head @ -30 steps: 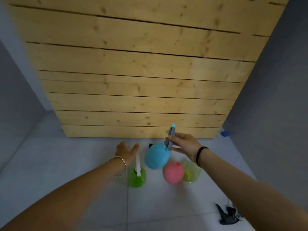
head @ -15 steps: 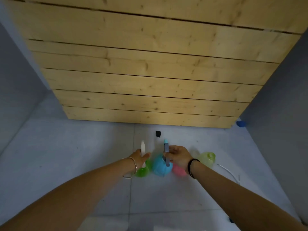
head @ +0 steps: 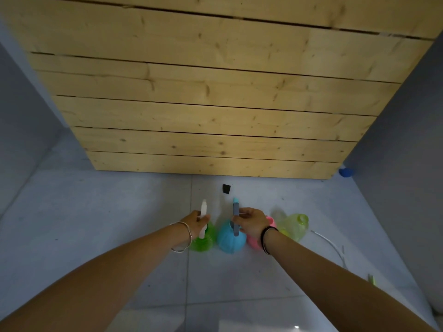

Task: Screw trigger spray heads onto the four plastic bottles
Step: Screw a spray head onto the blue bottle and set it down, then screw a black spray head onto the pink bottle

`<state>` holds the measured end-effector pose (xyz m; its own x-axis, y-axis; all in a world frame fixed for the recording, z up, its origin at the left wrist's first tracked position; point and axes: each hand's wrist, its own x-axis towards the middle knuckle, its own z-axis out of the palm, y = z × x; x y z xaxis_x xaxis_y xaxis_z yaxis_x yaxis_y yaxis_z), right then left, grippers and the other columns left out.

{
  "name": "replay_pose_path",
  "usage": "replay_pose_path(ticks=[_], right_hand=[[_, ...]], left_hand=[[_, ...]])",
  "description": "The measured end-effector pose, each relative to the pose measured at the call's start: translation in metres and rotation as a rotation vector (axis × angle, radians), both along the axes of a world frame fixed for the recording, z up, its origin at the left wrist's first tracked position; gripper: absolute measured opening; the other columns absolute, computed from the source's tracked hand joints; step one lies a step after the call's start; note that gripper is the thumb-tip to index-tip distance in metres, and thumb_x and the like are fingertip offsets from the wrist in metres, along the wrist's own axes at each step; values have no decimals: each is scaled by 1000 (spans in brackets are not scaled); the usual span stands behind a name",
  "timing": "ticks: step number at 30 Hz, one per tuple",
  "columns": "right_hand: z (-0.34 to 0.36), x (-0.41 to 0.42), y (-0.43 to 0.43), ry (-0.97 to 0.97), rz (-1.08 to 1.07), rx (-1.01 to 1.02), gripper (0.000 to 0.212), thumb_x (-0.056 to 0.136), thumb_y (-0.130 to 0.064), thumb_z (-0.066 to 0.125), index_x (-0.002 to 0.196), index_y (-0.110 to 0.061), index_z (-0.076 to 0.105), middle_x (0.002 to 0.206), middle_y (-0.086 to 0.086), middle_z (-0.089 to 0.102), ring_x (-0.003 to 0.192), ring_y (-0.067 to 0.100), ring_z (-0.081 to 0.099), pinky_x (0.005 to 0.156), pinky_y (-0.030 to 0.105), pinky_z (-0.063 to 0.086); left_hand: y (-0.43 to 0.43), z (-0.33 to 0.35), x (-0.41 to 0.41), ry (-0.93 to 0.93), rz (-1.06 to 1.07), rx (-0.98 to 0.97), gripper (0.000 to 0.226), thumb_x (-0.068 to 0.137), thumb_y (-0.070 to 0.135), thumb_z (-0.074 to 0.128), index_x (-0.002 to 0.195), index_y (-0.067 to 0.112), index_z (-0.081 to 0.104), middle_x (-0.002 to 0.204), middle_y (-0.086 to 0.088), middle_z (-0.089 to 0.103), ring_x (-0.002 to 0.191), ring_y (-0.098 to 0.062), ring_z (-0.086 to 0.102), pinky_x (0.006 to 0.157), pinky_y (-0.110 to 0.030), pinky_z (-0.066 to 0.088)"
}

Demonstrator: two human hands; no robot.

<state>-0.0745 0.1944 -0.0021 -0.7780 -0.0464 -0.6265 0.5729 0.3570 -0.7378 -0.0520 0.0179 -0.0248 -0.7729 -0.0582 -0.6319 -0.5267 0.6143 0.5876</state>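
Four plastic bottles stand in a row on the grey floor. My left hand grips the white spray head on the green bottle. My right hand grips the grey-blue spray head on the blue bottle. A pink bottle sits mostly hidden behind my right wrist. At the right end a pale yellow-green bottle stands with an open neck and no spray head.
A wooden plank wall rises just behind the bottles. A small black piece lies on the floor by the wall. A white tube curves to the right of the bottles, and a blue object sits in the right corner.
My right hand has lowered the blue bottle to the floor. My left hand moved from open in the air onto the white spray head. The view tilted and pulled back.
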Motion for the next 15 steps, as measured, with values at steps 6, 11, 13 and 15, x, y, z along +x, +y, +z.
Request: replay_pose_path(ticks=[6, 11, 13, 15], right_hand=[[6, -5, 5, 48, 72, 122, 36, 82, -16, 65, 114, -1, 63, 115, 14, 67, 97, 23, 62, 89, 30, 51], [11, -19, 31, 206, -32, 132, 35, 82, -21, 68, 113, -6, 65, 116, 9, 65, 101, 21, 60, 78, 15, 49], [8, -22, 45, 238, -21, 230, 34, 83, -20, 68, 114, -7, 66, 120, 11, 65, 109, 24, 60, 93, 27, 47], [1, -21, 59, 221, 7, 320, 37, 83, -19, 67, 118, -8, 64, 124, 10, 63, 115, 24, 58, 101, 32, 44]], left_hand=[[-1, 3, -4, 23, 97, 9, 61, 95, 45, 40, 142, 7, 32, 141, -16, 47, 123, -31, 51, 101, -37, 39], [3, 8, -10, 85, 192, 39, 61, 93, 44, 44, 141, 8, 32, 142, -14, 45, 125, -30, 48, 101, -36, 38], [5, 9, -12, 111, 204, 42, 62, 93, 44, 45, 142, 8, 30, 145, -13, 42, 127, -30, 46, 103, -36, 36], [7, 10, -13, 134, 211, 40, 65, 93, 44, 46, 143, 8, 28, 148, -12, 38, 131, -30, 43, 107, -38, 35]])
